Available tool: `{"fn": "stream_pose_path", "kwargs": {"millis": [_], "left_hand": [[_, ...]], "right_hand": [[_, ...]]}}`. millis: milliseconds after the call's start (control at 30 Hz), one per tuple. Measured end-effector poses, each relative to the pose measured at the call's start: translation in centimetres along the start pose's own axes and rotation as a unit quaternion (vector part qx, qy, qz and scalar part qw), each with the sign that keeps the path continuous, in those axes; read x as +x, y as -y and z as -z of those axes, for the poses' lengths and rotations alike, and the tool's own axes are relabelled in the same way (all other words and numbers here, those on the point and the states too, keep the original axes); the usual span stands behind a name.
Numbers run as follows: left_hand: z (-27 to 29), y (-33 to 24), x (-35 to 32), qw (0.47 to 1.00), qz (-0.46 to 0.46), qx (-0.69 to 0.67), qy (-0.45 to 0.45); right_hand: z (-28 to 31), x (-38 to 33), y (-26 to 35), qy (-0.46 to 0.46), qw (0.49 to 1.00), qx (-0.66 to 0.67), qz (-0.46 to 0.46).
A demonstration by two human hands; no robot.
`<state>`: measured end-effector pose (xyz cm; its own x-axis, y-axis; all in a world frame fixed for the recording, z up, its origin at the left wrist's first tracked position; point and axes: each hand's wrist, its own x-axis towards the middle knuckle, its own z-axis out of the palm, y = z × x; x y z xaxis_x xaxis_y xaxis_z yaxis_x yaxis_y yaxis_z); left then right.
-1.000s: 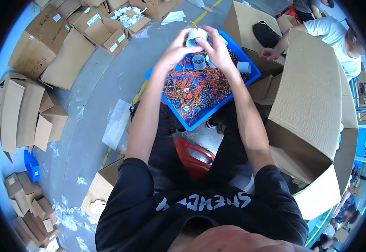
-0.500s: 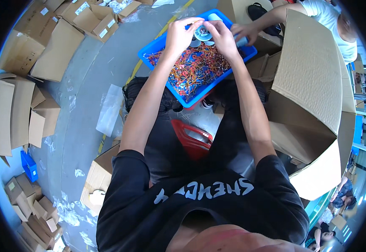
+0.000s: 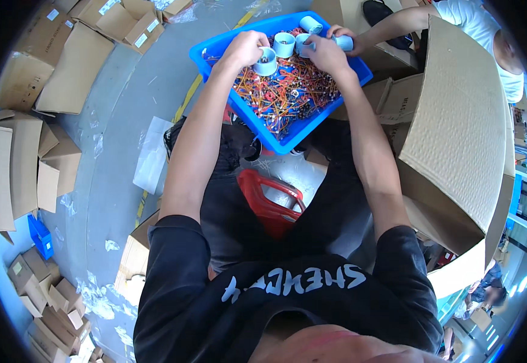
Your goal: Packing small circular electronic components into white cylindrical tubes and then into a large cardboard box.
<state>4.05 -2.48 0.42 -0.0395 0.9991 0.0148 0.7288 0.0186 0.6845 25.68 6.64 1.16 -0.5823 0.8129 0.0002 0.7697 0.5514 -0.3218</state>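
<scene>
A blue tray full of small coloured wire pieces stands on the floor in front of my knees. Several light blue cups stand at its far end. My left hand grips one light blue cup just above the wire pieces. My right hand has its fingers on another cup beside a third cup. A co-worker's hand reaches in from the right and holds a cup at the tray's far corner.
I sit on a red stool. A large open cardboard box stands close on my right. Flattened cartons lie on the left, with a plastic bag and a small blue bin on the grey floor.
Both hands were together on one cup held above the tray. Now they are apart and lower, each on its own cup. The co-worker's hand has come to the tray's corner.
</scene>
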Motion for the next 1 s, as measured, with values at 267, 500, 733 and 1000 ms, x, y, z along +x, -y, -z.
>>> {"fn": "stream_pose_path", "kwargs": {"millis": [267,500,733,1000], "left_hand": [[-3.0,-0.1,-0.2,0.998,-0.033,0.056,0.005],[-5.1,-0.8,-0.3,0.994,-0.032,0.099,-0.016],[-4.8,-1.5,-0.3,0.987,0.007,0.162,-0.01],[-1.5,-4.4,-0.6,0.988,-0.004,0.15,-0.026]], "right_hand": [[-1.3,0.1,1.5,0.009,0.995,-0.096,-0.029],[-2.4,0.2,0.7,0.006,0.996,-0.09,0.025],[-1.5,0.3,1.2,-0.01,0.993,-0.114,-0.011],[4.6,-2.0,-2.4,0.027,0.976,0.203,-0.079]]}}
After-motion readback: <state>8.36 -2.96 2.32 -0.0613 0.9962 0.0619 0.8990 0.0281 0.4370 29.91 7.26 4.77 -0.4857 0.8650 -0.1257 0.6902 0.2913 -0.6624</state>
